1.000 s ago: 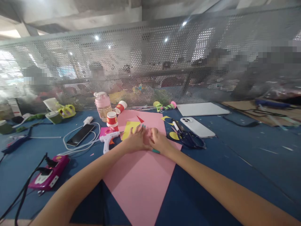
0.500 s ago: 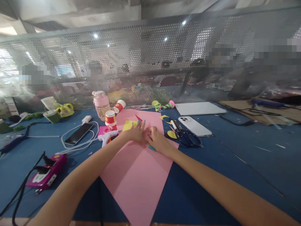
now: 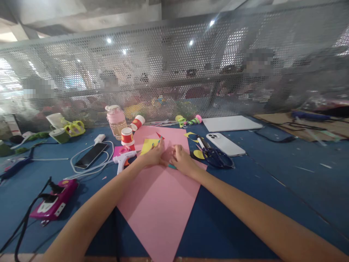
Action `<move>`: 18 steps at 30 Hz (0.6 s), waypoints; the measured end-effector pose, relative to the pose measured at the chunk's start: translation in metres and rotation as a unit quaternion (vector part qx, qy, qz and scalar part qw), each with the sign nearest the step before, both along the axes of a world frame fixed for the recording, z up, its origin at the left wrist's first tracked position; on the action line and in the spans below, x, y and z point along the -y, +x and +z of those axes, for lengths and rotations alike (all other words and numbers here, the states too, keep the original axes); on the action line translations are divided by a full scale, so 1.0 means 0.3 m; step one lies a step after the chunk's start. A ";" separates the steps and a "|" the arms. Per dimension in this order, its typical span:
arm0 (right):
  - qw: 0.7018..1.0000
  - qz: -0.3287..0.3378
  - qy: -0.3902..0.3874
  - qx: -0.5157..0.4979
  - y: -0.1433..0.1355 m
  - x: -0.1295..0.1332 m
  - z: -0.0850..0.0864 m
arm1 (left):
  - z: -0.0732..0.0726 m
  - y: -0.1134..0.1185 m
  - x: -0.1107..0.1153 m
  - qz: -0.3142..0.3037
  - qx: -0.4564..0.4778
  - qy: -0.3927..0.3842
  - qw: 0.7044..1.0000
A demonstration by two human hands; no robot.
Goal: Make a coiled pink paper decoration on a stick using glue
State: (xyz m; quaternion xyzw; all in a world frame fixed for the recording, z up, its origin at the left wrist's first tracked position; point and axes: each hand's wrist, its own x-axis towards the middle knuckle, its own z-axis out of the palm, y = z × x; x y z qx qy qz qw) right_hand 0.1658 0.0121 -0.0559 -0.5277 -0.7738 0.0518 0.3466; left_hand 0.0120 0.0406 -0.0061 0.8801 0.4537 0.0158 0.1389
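Note:
Large pink paper sheets (image 3: 158, 203) lie on the blue table below both hands. My left hand (image 3: 155, 154) rests over the pink paper beside a yellow sheet (image 3: 147, 145), its fingers raised and apart. Close to its right, my right hand (image 3: 181, 159) is closed, thumb and fingers together; whatever lies between them is too small to make out. A teal strip (image 3: 172, 166) shows under the right hand. A small red paper triangle (image 3: 159, 135) lies just beyond the left fingertips.
Left are a white glue gun (image 3: 123, 159), red cups (image 3: 127, 136), a pink bottle (image 3: 116, 121), a black phone (image 3: 91, 155) and a power strip (image 3: 56, 203). Right are dark-handled scissors (image 3: 219, 158), a white phone (image 3: 225, 144) and a white laptop (image 3: 231, 124). A perforated screen (image 3: 169, 72) stands behind.
My left hand has shifted slightly left and its fingers have lifted from their flatter pose. The gap between the two hands is a little wider.

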 end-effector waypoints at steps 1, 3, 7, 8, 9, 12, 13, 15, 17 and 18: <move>1.000 0.001 0.001 -0.001 0.000 0.000 -0.001 | 0.005 0.001 0.004 -0.003 -0.010 -0.001 1.000; 1.000 0.001 0.003 -0.002 0.001 -0.001 -0.002 | 0.016 0.002 0.011 -0.012 -0.027 -0.001 1.000; 1.000 -0.001 0.007 -0.003 -0.002 -0.003 -0.007 | 0.030 0.006 0.025 -0.023 -0.058 0.002 0.998; 1.000 -0.002 0.008 -0.005 -0.003 -0.003 -0.008 | 0.031 0.007 0.028 -0.026 -0.066 0.010 0.997; 1.000 -0.003 0.010 -0.006 -0.003 -0.003 -0.010 | 0.031 0.009 0.030 -0.030 -0.073 0.020 0.997; 1.000 -0.001 0.017 -0.010 -0.005 -0.002 -0.011 | 0.029 0.012 0.036 -0.039 -0.084 0.042 0.995; 1.000 0.001 0.021 -0.011 -0.005 -0.001 -0.009 | 0.029 0.012 0.037 -0.040 -0.084 0.043 0.995; 0.999 0.007 0.033 -0.013 -0.006 0.001 -0.003 | 0.030 0.011 0.040 -0.036 -0.083 0.040 0.995; 0.999 0.013 0.047 -0.014 -0.006 0.003 0.003 | 0.031 0.008 0.042 -0.031 -0.078 0.039 0.996; 0.998 0.016 0.051 -0.014 -0.006 0.003 0.006 | 0.032 0.007 0.043 -0.030 -0.075 0.041 0.996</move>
